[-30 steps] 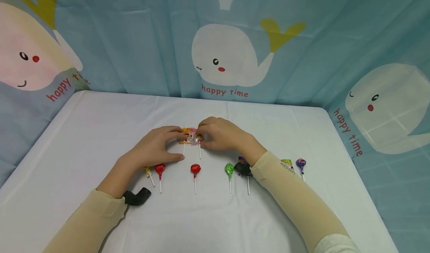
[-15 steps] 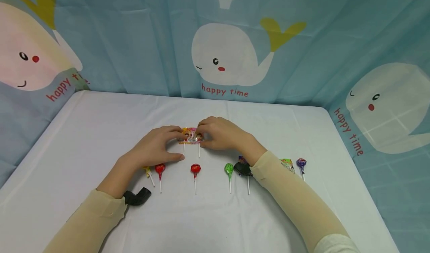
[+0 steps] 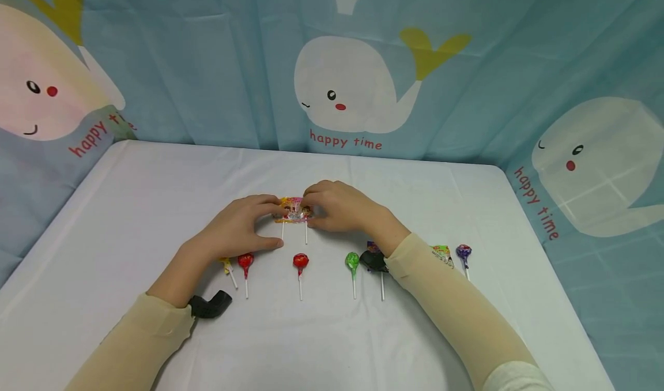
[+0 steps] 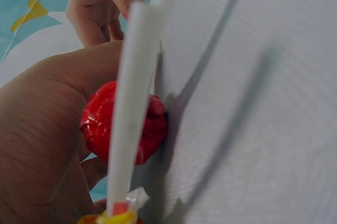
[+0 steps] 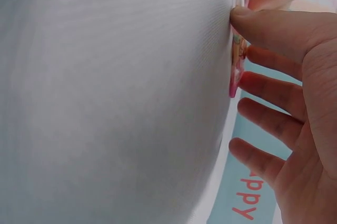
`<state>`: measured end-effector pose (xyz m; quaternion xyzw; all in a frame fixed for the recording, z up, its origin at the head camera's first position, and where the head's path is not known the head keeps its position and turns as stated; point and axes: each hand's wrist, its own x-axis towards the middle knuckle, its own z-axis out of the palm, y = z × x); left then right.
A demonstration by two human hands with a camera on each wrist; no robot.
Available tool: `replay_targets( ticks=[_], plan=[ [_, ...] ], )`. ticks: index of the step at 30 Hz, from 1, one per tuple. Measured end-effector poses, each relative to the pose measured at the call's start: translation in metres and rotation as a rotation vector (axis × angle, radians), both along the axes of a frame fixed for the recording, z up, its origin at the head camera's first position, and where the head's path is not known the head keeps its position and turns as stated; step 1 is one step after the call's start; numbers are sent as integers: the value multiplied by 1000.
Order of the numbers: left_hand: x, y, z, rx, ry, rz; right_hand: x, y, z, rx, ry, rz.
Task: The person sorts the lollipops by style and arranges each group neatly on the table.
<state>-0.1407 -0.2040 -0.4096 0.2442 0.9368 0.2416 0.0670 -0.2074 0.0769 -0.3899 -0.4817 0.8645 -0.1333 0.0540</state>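
Two flat lollipops in printed clear wrappers lie side by side: an orange-edged lollipop [image 3: 287,207] and a pink-edged lollipop [image 3: 305,211]. Fingertips of my left hand [image 3: 238,224] rest on the orange-edged one, its thumb spread on the cloth near the stick. My right hand [image 3: 342,207] touches the pink-edged one from the right; in the right wrist view its fingers are spread and nearly straight, two tips against the pink wrapper edge [image 5: 233,88]. In the left wrist view, a red lollipop [image 4: 97,124] stands near the left palm, partly behind a white stick [image 4: 129,98].
Below the hands is a row: a yellow-wrapped lollipop [image 3: 226,264], two red lollipops [image 3: 301,261], a green lollipop [image 3: 352,261], and a purple lollipop [image 3: 464,251]. The right forearm partly covers a green-yellow wrapper [image 3: 442,254]. Black devices sit at both wrists. A whale-print curtain [image 3: 228,62] hangs behind the table.
The pink-edged lollipop has slid slightly left, closer to the orange-edged one, with my right fingers on it. My left hand has stayed in place.
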Motion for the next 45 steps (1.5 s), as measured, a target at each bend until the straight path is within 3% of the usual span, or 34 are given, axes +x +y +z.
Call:
replay_targets(
  ticks=[22, 45],
  plan=[
    [3, 2, 4, -22, -1, 14, 1, 3, 9, -6, -39, -3],
    [2, 2, 1, -22, 1, 9, 16, 15, 22, 83, -140, -97]
  ],
)
